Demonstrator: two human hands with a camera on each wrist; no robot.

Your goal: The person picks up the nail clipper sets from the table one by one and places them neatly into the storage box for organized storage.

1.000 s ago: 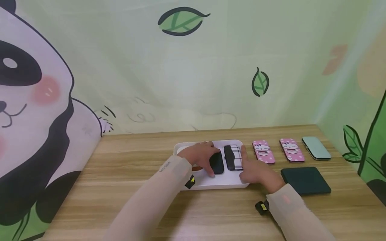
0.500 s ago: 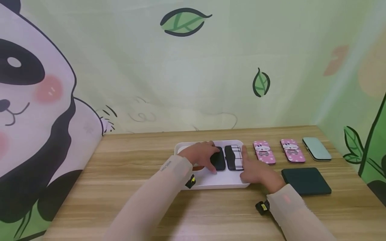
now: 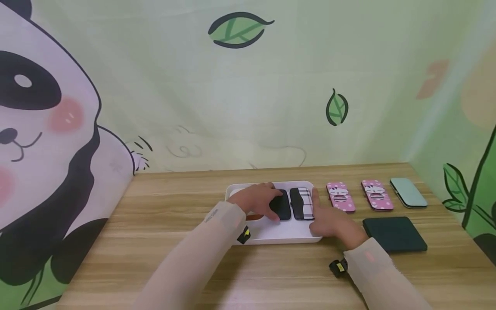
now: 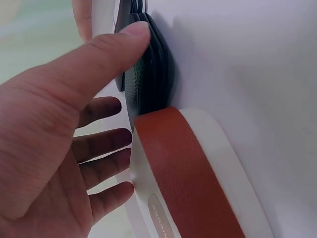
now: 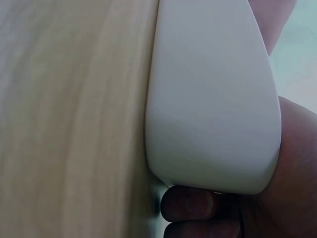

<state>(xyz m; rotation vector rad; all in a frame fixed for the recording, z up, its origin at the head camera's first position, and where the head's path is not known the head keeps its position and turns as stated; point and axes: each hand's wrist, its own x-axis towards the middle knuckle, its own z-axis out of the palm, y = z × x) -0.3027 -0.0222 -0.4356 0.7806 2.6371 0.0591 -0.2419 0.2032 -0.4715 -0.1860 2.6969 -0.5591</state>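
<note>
Left of the white tray point(image 3: 263, 234), the wooden tabletop point(image 3: 174, 202) gives a hand wide room to pass. Within the tray, a bare strip runs in front of the black case point(image 3: 284, 206) and plaid case point(image 3: 302, 203), but the left hand point(image 3: 256, 200) bars its left end and the right hand point(image 3: 329, 220) its right. Beyond, a narrow gap parts the left pink kitten case point(image 3: 340, 197) from the right pink kitten case point(image 3: 377, 195); the dark flat case point(image 3: 395, 234) blocks nearer in.
</note>
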